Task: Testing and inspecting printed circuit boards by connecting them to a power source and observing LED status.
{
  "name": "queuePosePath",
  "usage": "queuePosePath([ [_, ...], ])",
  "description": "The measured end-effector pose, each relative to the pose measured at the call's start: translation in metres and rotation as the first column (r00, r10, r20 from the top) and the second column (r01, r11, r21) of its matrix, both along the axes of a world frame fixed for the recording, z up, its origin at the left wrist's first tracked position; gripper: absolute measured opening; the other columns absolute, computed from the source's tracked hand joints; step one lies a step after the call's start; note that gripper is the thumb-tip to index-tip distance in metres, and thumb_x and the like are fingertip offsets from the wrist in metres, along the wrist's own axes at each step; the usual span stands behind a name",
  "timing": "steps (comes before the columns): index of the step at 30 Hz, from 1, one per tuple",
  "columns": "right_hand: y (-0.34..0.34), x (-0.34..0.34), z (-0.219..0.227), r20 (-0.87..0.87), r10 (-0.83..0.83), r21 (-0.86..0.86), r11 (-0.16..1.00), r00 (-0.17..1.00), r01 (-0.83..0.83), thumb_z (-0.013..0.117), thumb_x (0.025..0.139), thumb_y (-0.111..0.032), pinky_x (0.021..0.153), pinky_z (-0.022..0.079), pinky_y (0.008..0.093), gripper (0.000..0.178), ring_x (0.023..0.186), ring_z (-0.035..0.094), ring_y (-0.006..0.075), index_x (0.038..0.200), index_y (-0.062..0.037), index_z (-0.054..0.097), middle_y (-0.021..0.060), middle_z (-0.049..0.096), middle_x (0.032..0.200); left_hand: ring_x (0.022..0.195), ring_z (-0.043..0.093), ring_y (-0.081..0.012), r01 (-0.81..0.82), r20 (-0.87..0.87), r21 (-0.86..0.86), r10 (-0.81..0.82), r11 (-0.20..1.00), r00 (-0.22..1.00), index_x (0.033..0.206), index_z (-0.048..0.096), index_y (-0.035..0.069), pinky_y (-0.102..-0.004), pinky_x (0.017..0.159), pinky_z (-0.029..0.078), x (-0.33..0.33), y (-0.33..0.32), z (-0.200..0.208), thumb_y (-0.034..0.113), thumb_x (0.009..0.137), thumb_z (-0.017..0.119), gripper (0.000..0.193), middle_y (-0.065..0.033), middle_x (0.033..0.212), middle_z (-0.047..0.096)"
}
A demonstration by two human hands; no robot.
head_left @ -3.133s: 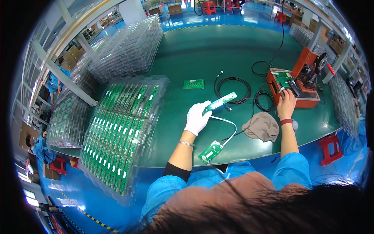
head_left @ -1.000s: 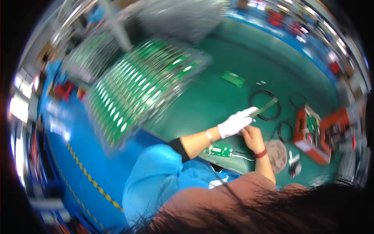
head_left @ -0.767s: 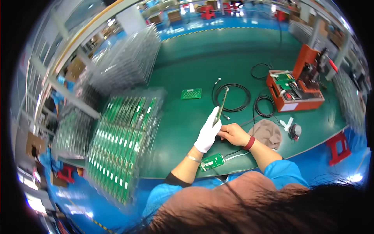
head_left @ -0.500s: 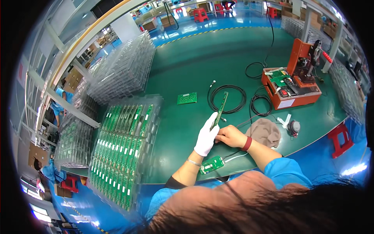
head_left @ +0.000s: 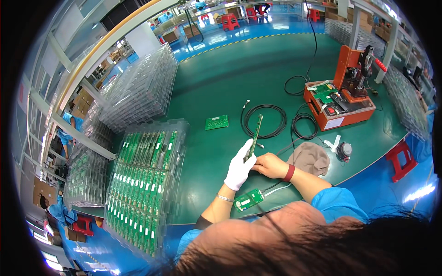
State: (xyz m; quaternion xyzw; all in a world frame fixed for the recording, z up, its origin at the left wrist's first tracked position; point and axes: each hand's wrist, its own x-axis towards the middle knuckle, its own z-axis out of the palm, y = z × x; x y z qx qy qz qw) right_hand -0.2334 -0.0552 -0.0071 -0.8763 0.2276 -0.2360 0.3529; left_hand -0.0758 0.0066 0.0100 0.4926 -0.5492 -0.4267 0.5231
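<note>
My left hand, in a white glove, grips a narrow circuit board that stands up from the fingers and shows mostly its edge. Against the glove, near the board's lower end, is my bare right hand with a red wristband. Its fingers are curled together, and their tips are hidden, so what they pinch cannot be made out. Below both hands a small green circuit board lies on the table, with a white cable and a dark cable running to it.
A clear tray of green boards is at left, near stacked clear trays. Farther off lie a digit-display board and a coiled black cable. A brown cloth, a small round device and an orange press fixture stand right.
The held board has turned more edge-on and stands slightly steeper. Both hands keep close together; the whole view has shifted a little.
</note>
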Motion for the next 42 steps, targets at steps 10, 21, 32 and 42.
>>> queuePosePath([
  [10, 0.000, 0.001, -0.003, 0.012, 0.006, 0.046, 0.999, 1.000, -0.007, 0.061, 0.088, -0.018, 0.059, 0.047, 0.0373, 0.018, 0.058, 0.058, 0.0326, 0.087, -0.0026, 0.070, 0.0127, 0.067, 0.073, 0.095, 0.052, -0.0124, -0.018, -0.097, -0.010, 0.017, 1.000, 0.995, 0.143, 0.042, 0.002, -0.0222, 0.090, 0.041, -0.003, 0.000, -0.010, 0.002, 0.090, 0.054, 0.055, -0.0067, 0.115, 0.058],
  [21, 0.002, 0.001, -0.010, 0.062, 0.009, -0.116, 0.993, 0.998, -0.002, 0.062, 0.089, -0.020, 0.059, 0.047, 0.0362, 0.018, 0.060, 0.060, 0.0314, 0.086, -0.0042, 0.071, 0.0110, 0.068, 0.073, 0.096, 0.054, -0.0149, 0.054, 0.032, 0.027, -0.055, 0.998, 0.998, 0.140, 0.048, 0.002, -0.0234, 0.090, 0.042, 0.003, 0.003, 0.005, 0.005, 0.088, 0.056, 0.052, -0.0079, 0.110, 0.060],
  [32, 0.003, 0.002, -0.002, 0.116, -0.072, -0.098, 0.992, 0.991, 0.084, 0.061, 0.090, -0.021, 0.059, 0.047, 0.0340, 0.018, 0.062, 0.062, 0.0283, 0.086, -0.0056, 0.070, 0.0076, 0.070, 0.076, 0.079, 0.049, -0.0099, -0.311, -0.485, 0.057, 0.299, 0.949, 0.822, 0.144, 0.040, 0.002, -0.0228, 0.074, 0.048, 0.057, -0.010, -0.010, 0.008, 0.094, 0.051, 0.051, -0.0052, 0.094, 0.054],
  [42, 0.003, -0.003, -0.006, 0.126, -0.055, -0.129, 0.989, 0.991, 0.071, 0.061, 0.090, -0.021, 0.059, 0.048, 0.0337, 0.018, 0.062, 0.062, 0.0280, 0.087, -0.0059, 0.071, 0.0074, 0.070, 0.077, 0.090, 0.053, -0.0114, -0.270, -0.185, 0.055, 0.276, 0.961, 0.943, 0.143, 0.043, 0.002, -0.0221, 0.079, 0.046, 0.041, -0.007, -0.008, 0.007, 0.091, 0.054, 0.053, -0.0063, 0.117, 0.058],
])
